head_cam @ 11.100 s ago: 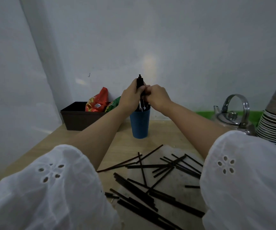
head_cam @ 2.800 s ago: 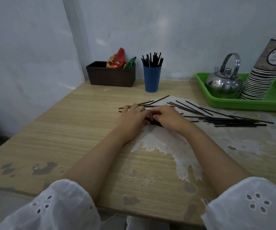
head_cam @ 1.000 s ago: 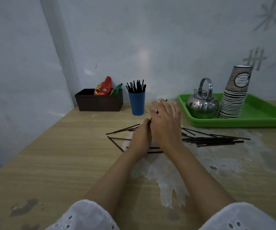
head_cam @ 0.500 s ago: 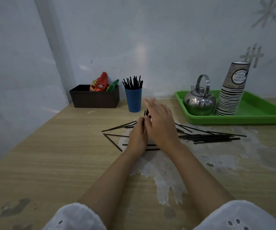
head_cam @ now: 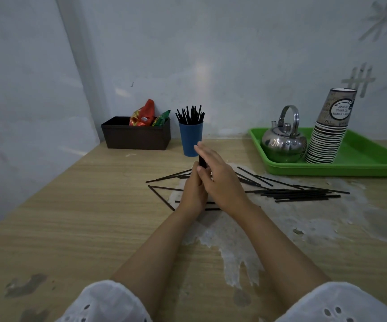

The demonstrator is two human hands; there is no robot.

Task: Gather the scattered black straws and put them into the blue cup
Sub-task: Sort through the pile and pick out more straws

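The blue cup (head_cam: 190,140) stands at the back of the wooden table, with several black straws sticking up out of it. My left hand (head_cam: 193,191) is closed around an upright bundle of black straws (head_cam: 202,160), whose tips show above the fist. My right hand (head_cam: 220,180) lies flat against the bundle's right side, fingers stretched out toward the cup. More loose black straws (head_cam: 301,194) lie scattered on the table to the right of my hands, and a few straws (head_cam: 162,194) lie to the left.
A dark brown box (head_cam: 136,135) with snack packets stands left of the cup. At the back right, a green tray (head_cam: 362,168) holds a steel kettle (head_cam: 284,142) and a stack of paper cups (head_cam: 327,138). Walls close the left and back sides.
My hands have gathered straws off the table into an upright bundle. In the last second the bundle has been squared up between both hands and the view has risen slightly.
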